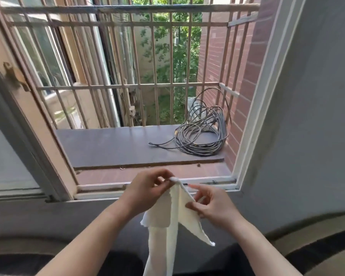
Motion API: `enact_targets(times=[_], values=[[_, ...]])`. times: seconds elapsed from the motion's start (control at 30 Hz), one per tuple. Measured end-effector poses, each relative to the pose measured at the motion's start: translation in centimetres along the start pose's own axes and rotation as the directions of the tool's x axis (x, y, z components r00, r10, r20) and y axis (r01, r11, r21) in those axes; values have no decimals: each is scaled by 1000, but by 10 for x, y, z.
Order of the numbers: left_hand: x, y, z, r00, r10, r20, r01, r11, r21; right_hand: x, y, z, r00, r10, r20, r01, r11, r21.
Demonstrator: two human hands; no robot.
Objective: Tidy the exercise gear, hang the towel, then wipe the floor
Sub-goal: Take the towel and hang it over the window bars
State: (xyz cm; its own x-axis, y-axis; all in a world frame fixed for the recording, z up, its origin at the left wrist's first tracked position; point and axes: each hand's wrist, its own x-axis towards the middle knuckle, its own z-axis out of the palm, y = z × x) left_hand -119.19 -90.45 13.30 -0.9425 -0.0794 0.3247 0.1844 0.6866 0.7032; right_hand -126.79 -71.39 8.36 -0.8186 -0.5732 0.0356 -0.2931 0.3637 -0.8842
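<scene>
Hands on towel edge, just before window frame

The towel is plain cream-white. The coiled cable is dark grey, the ledge dull purple-brown. The window bars are pale tan. The brick wall is reddish brown with lighter mortar lines. The window frame is white, the leaves green.

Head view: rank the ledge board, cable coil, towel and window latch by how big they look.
1. ledge board, largest.
2. cable coil and towel: about alike. The towel is nearer and runs out of frame, so they are left unranked.
3. window latch, smallest.
</scene>
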Motion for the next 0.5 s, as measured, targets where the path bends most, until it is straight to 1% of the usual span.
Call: enact_targets(times=[0.07,0.13,0.27,0.4,0.5], values=[[16,-6,-11,1000,-10,-22,10,1000,11,26,-8,5,999,-18,41,16,998,65],[33,-15,-21,999,-23,-49,23,1000,9,51,-17,9,995,-51,85,43,995,92],[68,-29,-40,992,-56,-111,55,998,-12,100,-30,10,982,-129,135,127,992,22],[108,-42,-59,978,-88,-190,98,994,45,154,-40,-5,981,-188,56,183,980,78],[142,-48,-77,968,-80,-236,110,987,120,201,-50,-28,961,-276,-6,276,961,30]])
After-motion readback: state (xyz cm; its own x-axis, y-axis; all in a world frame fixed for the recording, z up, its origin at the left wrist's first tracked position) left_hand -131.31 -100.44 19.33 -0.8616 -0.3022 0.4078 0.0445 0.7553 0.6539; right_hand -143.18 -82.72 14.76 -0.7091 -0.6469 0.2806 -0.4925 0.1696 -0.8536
